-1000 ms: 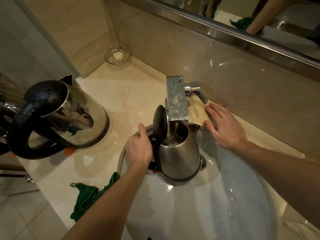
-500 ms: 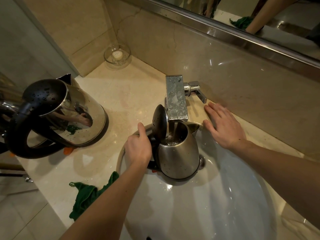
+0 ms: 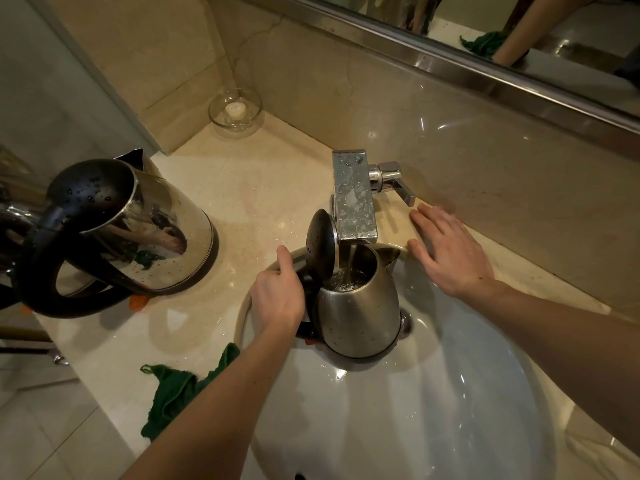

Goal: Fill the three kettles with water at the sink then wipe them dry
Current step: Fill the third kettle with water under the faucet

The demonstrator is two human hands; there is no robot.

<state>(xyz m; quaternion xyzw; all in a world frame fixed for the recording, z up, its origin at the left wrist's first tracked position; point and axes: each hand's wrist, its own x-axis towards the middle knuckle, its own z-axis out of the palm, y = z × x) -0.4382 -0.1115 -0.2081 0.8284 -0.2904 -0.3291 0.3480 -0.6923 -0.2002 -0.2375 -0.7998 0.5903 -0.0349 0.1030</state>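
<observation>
A beige stone counter wraps a white sink in a tiled bathroom corner, with a mirror along the wall at 1 o'clock. At the centre the small kettle sits low in the basin under the faucet, its lid tipped open toward 9 o'clock and water streaming in. The left hand grips its black handle. The right hand lies flat and open on the counter at 3 o'clock, near the lever, holding nothing.

The water looks well up toward the mouth, so overfilling is the likely slip: a late shut-off would send water down the steel body. A full kettle lifted one-handed could also tilt and slop.

At 9 o'clock a large kettle stands on the counter, beaded with drops. A green cloth lies at 7 o'clock and a glass dish at 11 o'clock.
</observation>
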